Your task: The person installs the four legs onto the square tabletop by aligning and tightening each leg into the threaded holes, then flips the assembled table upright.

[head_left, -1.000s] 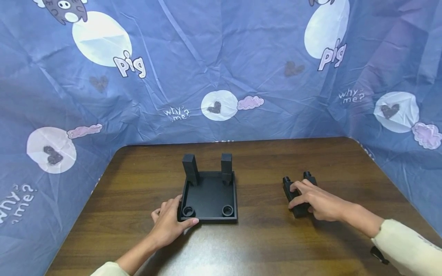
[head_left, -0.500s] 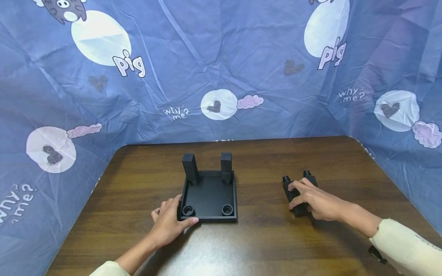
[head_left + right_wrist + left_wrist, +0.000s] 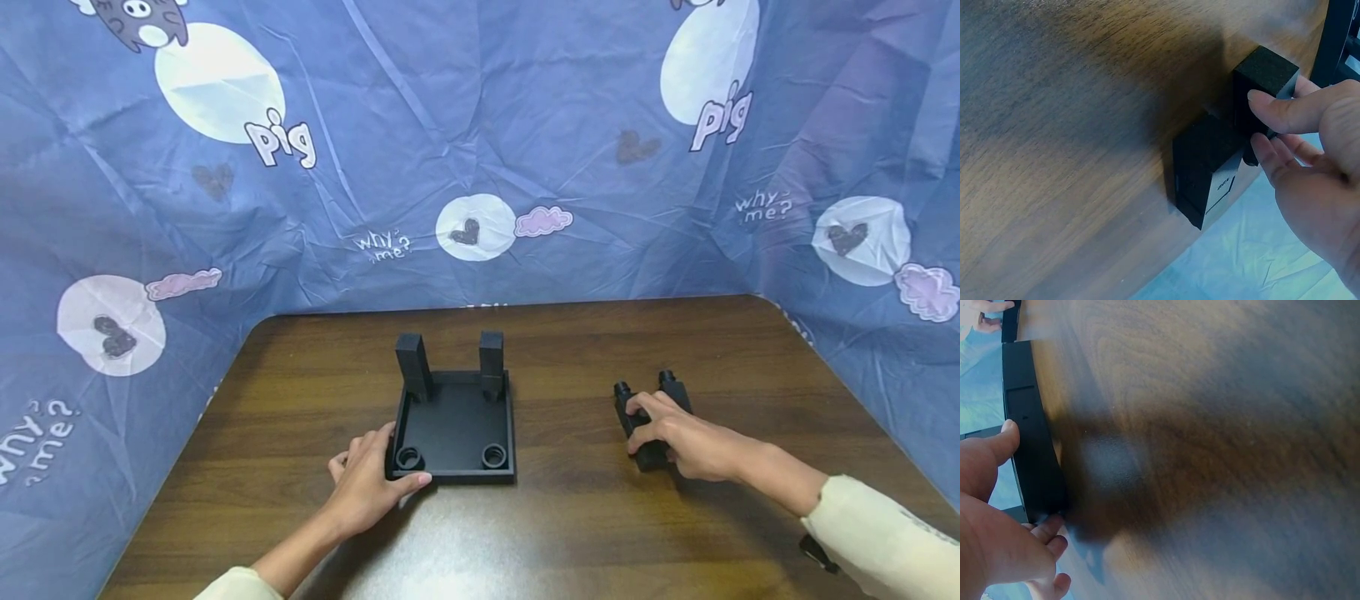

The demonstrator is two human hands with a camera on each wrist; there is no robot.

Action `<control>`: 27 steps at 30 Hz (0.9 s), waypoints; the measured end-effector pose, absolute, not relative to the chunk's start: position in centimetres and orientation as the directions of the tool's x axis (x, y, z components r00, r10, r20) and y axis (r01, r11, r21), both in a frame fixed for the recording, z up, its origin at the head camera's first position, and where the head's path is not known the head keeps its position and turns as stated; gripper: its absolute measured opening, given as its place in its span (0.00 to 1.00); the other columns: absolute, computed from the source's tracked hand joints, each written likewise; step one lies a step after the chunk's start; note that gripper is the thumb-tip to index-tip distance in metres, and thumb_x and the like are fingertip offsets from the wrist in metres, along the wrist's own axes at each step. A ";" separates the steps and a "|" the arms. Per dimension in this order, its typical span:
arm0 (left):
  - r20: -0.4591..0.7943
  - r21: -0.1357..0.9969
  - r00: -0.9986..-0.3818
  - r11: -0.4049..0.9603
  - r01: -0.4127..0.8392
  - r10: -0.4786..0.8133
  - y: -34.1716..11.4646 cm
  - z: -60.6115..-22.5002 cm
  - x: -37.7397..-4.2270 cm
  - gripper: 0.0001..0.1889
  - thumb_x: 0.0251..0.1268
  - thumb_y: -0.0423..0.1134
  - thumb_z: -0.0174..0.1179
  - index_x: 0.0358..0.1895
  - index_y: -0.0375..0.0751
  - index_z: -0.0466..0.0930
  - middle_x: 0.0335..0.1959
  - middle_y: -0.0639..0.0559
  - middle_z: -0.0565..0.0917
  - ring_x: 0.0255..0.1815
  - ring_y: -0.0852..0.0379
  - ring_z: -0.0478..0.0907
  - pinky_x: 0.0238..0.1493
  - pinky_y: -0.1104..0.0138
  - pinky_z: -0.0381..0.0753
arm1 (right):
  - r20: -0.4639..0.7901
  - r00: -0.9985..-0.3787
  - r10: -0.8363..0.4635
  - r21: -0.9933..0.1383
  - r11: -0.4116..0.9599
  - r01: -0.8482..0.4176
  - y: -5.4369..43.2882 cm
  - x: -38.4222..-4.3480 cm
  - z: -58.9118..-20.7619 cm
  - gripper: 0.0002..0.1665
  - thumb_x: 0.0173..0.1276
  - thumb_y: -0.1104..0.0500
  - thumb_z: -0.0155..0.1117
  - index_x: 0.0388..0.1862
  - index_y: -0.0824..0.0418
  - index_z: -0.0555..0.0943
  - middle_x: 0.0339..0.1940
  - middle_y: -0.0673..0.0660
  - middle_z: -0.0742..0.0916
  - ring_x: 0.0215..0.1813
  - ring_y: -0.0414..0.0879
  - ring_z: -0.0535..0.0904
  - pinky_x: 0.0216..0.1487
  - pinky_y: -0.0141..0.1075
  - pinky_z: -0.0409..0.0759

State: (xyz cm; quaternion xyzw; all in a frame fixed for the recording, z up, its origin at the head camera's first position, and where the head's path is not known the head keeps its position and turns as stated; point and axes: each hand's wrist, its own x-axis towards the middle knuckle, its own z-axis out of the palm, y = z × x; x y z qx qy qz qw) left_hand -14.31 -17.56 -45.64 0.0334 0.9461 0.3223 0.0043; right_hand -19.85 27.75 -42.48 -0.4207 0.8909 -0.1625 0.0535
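Observation:
A square, shallow black tabletop with a raised rim lies on the table. Two square black legs, among them the far right leg, stand upright at its far corners; threaded sockets, such as the near right socket, fill the near corners. My left hand grips its near left corner, thumb along the front rim, fingers at the side. To the right, my right hand pinches a loose black leg with a threaded end between thumb and fingers. A second loose leg lies close beside it, partly hidden by the hand in the head view.
The brown wooden table carries these parts. Blue printed fabric hangs behind it and along both sides. A small dark object shows beneath the right sleeve.

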 end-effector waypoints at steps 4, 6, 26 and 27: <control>0.017 0.611 -0.998 0.789 0.063 0.066 -17.5 -45.6 -14.3 0.48 0.57 0.51 0.78 0.73 0.26 0.65 0.59 0.36 0.79 0.61 0.41 0.68 0.60 0.37 0.50 | 0.033 -0.641 -0.767 -0.337 0.595 -0.730 27.7 -19.9 -42.5 0.39 0.43 0.89 0.70 0.47 0.53 0.90 0.62 0.64 0.74 0.61 0.62 0.69 0.50 0.52 0.77; 0.014 0.611 -0.998 0.790 0.061 0.067 -17.5 -45.6 -14.3 0.48 0.57 0.51 0.78 0.73 0.25 0.65 0.59 0.36 0.79 0.60 0.41 0.68 0.60 0.37 0.50 | 0.040 -0.637 -0.770 -0.336 0.590 -0.734 27.7 -20.0 -42.5 0.38 0.45 0.88 0.71 0.48 0.53 0.89 0.62 0.64 0.74 0.61 0.63 0.69 0.49 0.50 0.78; 0.009 0.610 -0.997 0.790 0.061 0.071 -17.5 -45.6 -14.3 0.49 0.56 0.51 0.78 0.74 0.26 0.65 0.57 0.38 0.79 0.59 0.42 0.69 0.60 0.38 0.50 | 0.390 -0.663 -0.638 -0.546 0.420 -0.725 26.5 -20.6 -41.4 0.33 0.52 0.91 0.62 0.56 0.71 0.84 0.55 0.64 0.80 0.48 0.53 0.82 0.38 0.32 0.85; 0.009 0.610 -0.998 0.790 0.060 0.069 -17.5 -45.6 -14.3 0.49 0.56 0.51 0.78 0.73 0.26 0.65 0.57 0.38 0.79 0.59 0.42 0.69 0.61 0.38 0.50 | 0.391 -0.665 -0.637 -0.554 0.414 -0.722 26.5 -20.6 -41.3 0.33 0.53 0.91 0.61 0.56 0.71 0.84 0.55 0.64 0.79 0.48 0.53 0.82 0.38 0.32 0.85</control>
